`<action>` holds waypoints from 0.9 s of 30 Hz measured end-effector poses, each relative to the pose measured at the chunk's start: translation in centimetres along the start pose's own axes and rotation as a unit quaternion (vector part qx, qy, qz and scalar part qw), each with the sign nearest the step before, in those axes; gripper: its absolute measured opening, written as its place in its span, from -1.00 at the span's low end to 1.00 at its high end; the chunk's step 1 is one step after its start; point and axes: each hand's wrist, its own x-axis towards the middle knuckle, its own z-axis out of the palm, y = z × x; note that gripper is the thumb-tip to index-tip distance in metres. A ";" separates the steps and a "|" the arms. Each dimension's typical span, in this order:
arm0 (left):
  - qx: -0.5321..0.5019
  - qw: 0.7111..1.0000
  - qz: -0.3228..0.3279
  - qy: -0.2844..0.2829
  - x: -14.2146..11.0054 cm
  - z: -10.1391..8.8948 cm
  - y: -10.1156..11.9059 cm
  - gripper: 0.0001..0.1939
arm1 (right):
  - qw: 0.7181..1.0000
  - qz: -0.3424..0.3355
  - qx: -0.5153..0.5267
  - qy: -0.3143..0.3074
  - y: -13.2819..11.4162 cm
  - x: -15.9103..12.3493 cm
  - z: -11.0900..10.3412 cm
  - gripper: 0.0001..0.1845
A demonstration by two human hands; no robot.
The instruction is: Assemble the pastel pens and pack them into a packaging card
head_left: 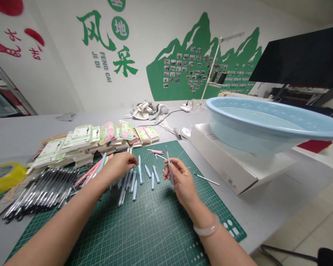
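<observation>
My right hand (180,179) holds a light blue pen (170,170) upright between thumb and fingers, its thin refill tip (167,150) pointing up. Over the pen parts on the left half of the green cutting mat (155,221) is my left hand (122,166), its fingers curled and pointing down. What they pinch, if anything, is hidden. Below and beside that hand lie clear pen tubes (123,190) and blue pen barrels (152,181). Farther back on the mat are a pink pen part (157,152) and thin refills. One white refill (208,180) crosses the mat's right edge.
Many black-tipped clear pens (41,192) lie at left, before stacked small boxes (80,138). Yellow tape (7,177) sits at far left. At right a blue basin (266,122) rests on a white carton (224,159). Gloves and cloth (147,111) lie behind, near a power strip (186,108).
</observation>
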 end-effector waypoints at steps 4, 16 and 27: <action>0.036 0.998 0.037 -0.031 -0.3 0.9 -0.7 -0.84 | 1.000 -0.010 -0.005 0.016 -0.4 0.2 -0.3 -0.85; 0.009 0.999 0.034 -0.041 -2.6 0.9 -1.4 -0.86 | 0.999 -0.001 -0.015 0.034 -0.6 0.3 -0.5 -0.85; 0.054 0.989 0.135 -0.014 1.2 3.4 1.3 -0.81 | 0.999 0.006 -0.009 0.033 -0.4 0.3 -0.4 -0.84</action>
